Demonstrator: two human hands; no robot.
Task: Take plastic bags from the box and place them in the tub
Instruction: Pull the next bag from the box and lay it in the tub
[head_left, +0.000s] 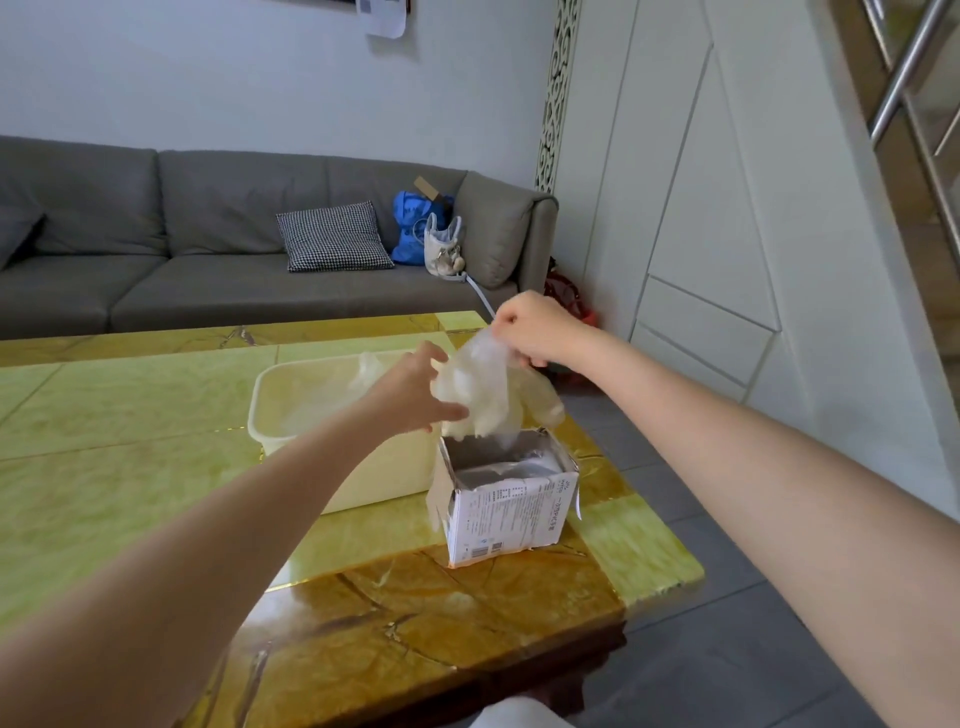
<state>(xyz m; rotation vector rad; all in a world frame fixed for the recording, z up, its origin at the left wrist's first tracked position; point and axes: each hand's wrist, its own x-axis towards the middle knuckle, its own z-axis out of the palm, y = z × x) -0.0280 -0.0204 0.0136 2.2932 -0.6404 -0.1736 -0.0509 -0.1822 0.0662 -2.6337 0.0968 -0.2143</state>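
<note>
Grey sofa (156, 249), checked cushion (332, 236), blue bag (410, 228), green table (130, 415)

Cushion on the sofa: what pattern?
Black-and-white houndstooth check on the cushion, seen in the head view.

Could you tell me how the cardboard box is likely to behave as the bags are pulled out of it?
The box looks light and stands tall with an open top, so it may tip or lift. Neither hand steadies it: both hold the bags above it.
</note>
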